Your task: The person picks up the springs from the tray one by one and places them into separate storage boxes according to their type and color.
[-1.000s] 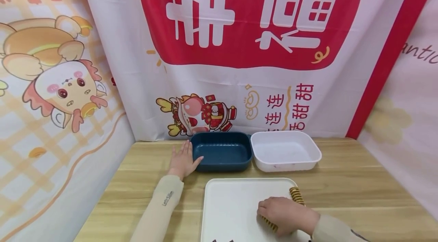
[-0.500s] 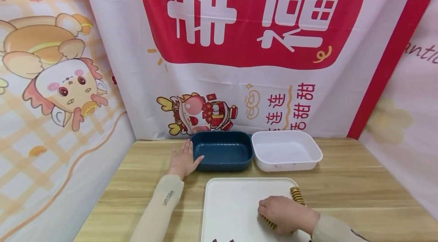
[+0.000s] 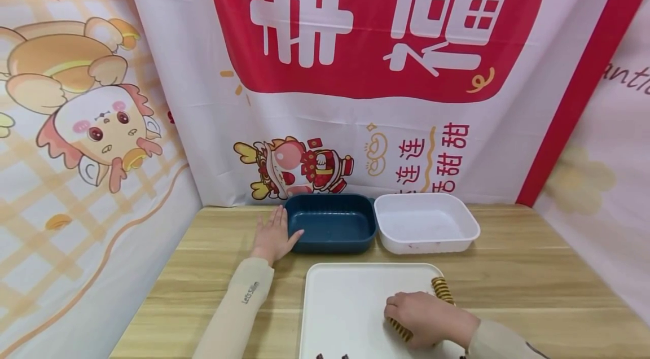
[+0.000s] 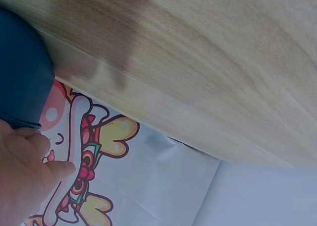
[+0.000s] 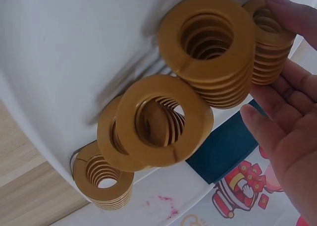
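My left hand point(image 3: 272, 237) lies with straight, spread fingers against the left side of a dark blue container point(image 3: 332, 226), its thumb over the rim. In the left wrist view, its fingers point(image 4: 29, 161) touch that container's wall. My right hand point(image 3: 424, 318) is low over a white tray point(image 3: 345, 297), among yellow-brown coil springs. In the right wrist view it pinches one small spring point(image 5: 270, 52) between thumb and fingers. Several others are beside it: a wide spring point(image 5: 223, 67), two overlapping ones in the middle, and one spring point(image 5: 104, 176) at the tray's edge.
A white container point(image 3: 425, 223) stands right of the blue one, against it. Small dark pieces point(image 3: 345, 357) show at the tray's bottom edge. A printed cloth point(image 3: 203, 122) hangs behind the wooden table point(image 3: 203, 268), with more cloths at both sides.
Both hands stay in nearly the same places. The head view has shifted slightly, with everything a little higher and further right.
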`<state>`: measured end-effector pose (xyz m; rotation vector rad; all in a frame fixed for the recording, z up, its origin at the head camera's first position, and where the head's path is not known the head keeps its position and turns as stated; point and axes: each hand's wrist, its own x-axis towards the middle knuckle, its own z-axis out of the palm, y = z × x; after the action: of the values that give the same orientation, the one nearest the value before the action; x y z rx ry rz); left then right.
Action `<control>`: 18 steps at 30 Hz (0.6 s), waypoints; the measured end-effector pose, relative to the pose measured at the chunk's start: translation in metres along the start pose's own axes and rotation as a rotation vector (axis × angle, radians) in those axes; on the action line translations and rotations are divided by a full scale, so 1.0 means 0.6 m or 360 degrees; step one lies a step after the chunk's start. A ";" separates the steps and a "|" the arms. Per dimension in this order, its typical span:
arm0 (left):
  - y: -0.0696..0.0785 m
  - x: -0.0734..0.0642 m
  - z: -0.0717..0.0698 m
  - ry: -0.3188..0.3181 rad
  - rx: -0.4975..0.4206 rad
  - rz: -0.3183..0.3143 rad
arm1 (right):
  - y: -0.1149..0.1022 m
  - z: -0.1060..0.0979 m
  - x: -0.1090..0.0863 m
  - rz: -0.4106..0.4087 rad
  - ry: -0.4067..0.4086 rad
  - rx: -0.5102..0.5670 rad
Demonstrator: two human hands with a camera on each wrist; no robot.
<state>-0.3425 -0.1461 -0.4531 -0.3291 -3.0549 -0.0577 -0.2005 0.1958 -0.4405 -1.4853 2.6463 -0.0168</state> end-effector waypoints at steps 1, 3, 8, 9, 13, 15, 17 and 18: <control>0.000 0.000 -0.001 -0.0002 0.0001 0.0000 | -0.001 -0.001 0.000 0.0008 0.0003 0.0013; 0.001 -0.001 -0.002 -0.0004 -0.0001 -0.0002 | -0.002 -0.004 -0.001 0.0024 0.0006 0.0053; 0.001 -0.002 -0.002 0.0006 -0.0009 -0.0002 | 0.003 -0.009 -0.003 0.0055 0.0004 0.0164; 0.001 -0.002 -0.001 0.0008 -0.0010 -0.0002 | 0.004 -0.010 -0.003 0.0062 0.0009 0.0182; 0.000 -0.001 0.001 0.0008 0.0002 -0.0004 | 0.007 -0.016 -0.006 0.0090 0.0062 0.0272; 0.000 -0.001 0.001 0.0003 0.0004 -0.0006 | 0.011 -0.019 -0.007 0.0088 0.0095 0.0336; 0.000 0.000 0.000 -0.0001 0.0007 -0.0008 | 0.016 -0.022 -0.007 0.0079 0.0133 0.0402; 0.001 -0.001 0.000 -0.0001 0.0003 -0.0009 | 0.019 -0.023 -0.007 0.0083 0.0141 0.0451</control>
<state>-0.3421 -0.1458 -0.4531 -0.3208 -3.0564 -0.0552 -0.2094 0.2049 -0.4269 -1.3509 2.6120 -0.4434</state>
